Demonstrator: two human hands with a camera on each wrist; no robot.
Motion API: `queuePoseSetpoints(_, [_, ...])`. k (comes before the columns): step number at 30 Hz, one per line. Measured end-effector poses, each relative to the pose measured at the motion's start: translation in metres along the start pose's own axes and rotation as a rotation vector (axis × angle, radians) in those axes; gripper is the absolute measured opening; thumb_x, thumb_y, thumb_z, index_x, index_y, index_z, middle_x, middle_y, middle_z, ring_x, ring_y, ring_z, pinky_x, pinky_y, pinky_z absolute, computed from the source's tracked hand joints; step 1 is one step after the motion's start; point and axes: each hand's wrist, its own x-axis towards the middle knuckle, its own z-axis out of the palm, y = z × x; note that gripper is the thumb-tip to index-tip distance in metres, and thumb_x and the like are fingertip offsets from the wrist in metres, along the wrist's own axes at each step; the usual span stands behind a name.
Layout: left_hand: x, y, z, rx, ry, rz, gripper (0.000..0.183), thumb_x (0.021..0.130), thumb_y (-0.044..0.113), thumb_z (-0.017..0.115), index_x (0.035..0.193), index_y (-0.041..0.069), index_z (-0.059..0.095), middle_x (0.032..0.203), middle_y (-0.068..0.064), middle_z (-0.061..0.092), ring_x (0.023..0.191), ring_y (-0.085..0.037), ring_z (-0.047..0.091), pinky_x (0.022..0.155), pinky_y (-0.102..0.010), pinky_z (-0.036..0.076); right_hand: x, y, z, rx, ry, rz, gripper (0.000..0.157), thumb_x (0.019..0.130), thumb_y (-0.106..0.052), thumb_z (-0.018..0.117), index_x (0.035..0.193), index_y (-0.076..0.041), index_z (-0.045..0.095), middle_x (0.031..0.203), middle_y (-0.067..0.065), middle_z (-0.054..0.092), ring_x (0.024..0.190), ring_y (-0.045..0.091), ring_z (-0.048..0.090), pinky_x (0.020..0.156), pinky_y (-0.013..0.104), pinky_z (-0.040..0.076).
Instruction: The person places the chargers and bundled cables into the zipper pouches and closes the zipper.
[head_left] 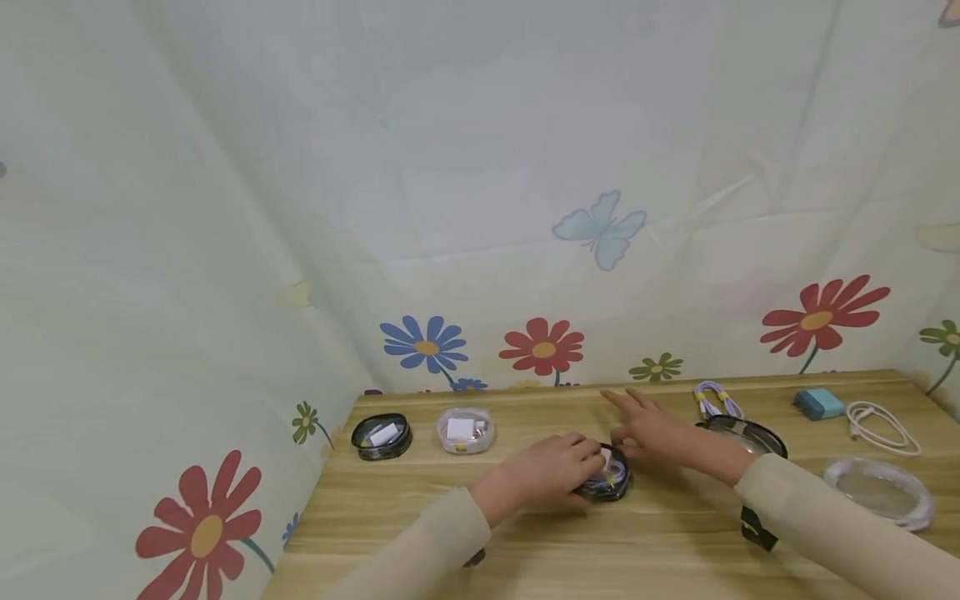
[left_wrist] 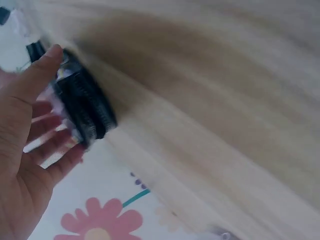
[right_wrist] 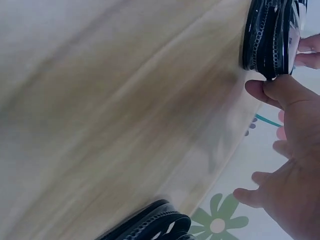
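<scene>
A small round black zip case [head_left: 617,485] with a clear top stands over the wooden table, with a purplish cable and a pale piece visible inside. My left hand [head_left: 551,467] grips it from the left, fingers over the top and thumb low at the front. In the left wrist view the black zipped side of the case [left_wrist: 82,102] shows between thumb and fingers. My right hand [head_left: 660,435] is at the case's right end. There its thumb and forefinger [right_wrist: 287,92] pinch at the zipper pull, which they mostly hide, while the other fingers spread away.
Back left lie a black case [head_left: 382,436] and a clear case [head_left: 466,431], each with a white charger. Rightward are another black case [head_left: 750,432], a purple cable [head_left: 717,400], a blue charger [head_left: 819,403], a white cable [head_left: 885,427] and a clear case [head_left: 879,492].
</scene>
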Motion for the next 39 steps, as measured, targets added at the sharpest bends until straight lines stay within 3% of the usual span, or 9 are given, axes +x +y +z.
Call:
queuePoseSetpoints(5, [-0.003,0.004,0.01,-0.013,0.015,0.007,0.066,0.1,0.047,0.062,0.155,0.017,0.04,0.152,-0.004,0.044,0.139,-0.019,0.044,0.111,-0.028,0.042,0.005,0.002,0.0,-0.048,0.024,-0.051,0.011,0.092,-0.012,0.074,0.088,-0.022,0.073,0.148,0.032,0.044,0.122,0.067,0.043,0.089,0.079,0.042])
queuePoseSetpoints(11, [-0.002,0.007,0.017,0.015,0.048,0.024,0.054,0.108,0.025,0.052,0.158,0.015,0.036,0.159,-0.008,0.04,0.143,-0.025,0.043,0.104,-0.028,0.049,0.001,0.007,0.001,-0.071,0.04,-0.076,0.007,0.091,-0.018,0.077,0.088,-0.024,0.074,0.145,0.028,0.048,0.121,0.061,0.046,0.085,0.077,0.045])
queuePoseSetpoints(18, [0.001,0.007,0.018,-0.058,0.046,-0.06,0.062,0.104,0.038,0.057,0.158,0.015,0.036,0.158,-0.008,0.042,0.14,-0.023,0.048,0.093,-0.028,0.056,-0.012,0.012,-0.004,-0.063,0.007,-0.08,0.017,0.088,-0.013,0.077,0.082,-0.028,0.071,0.148,0.023,0.046,0.124,0.055,0.046,0.085,0.074,0.046])
queuePoseSetpoints(25, [0.016,0.015,0.014,0.014,0.018,-0.179,0.061,0.103,0.042,0.057,0.154,0.013,0.04,0.154,-0.007,0.046,0.135,-0.02,0.052,0.086,-0.025,0.058,-0.021,0.006,-0.007,-0.019,0.066,-0.09,0.019,0.082,-0.009,0.079,0.079,-0.026,0.07,0.143,0.026,0.048,0.12,0.057,0.048,0.082,0.074,0.045])
queuePoseSetpoints(32, [0.027,0.021,0.012,0.076,-0.013,-0.31,0.058,0.103,0.041,0.058,0.153,0.014,0.045,0.152,-0.006,0.049,0.13,-0.021,0.057,0.08,-0.024,0.059,-0.02,-0.014,-0.009,0.045,0.039,0.0,0.019,0.086,-0.009,0.076,0.079,-0.026,0.071,0.147,0.025,0.045,0.127,0.058,0.044,0.081,0.08,0.043])
queuePoseSetpoints(36, [0.029,0.022,0.012,0.056,-0.007,-0.324,0.059,0.102,0.041,0.06,0.152,0.014,0.045,0.152,-0.006,0.05,0.13,-0.021,0.057,0.077,-0.024,0.06,-0.019,-0.021,-0.007,0.063,0.026,0.062,0.016,0.088,-0.013,0.074,0.081,-0.027,0.073,0.148,0.024,0.044,0.128,0.058,0.043,0.082,0.083,0.041])
queuePoseSetpoints(39, [0.032,0.021,0.013,0.031,0.009,-0.339,0.059,0.1,0.04,0.063,0.151,0.013,0.047,0.15,-0.007,0.052,0.129,-0.022,0.058,0.079,-0.025,0.059,-0.02,-0.024,-0.006,0.071,0.063,0.078,0.015,0.087,-0.013,0.074,0.08,-0.026,0.074,0.148,0.026,0.044,0.127,0.058,0.045,0.081,0.083,0.041])
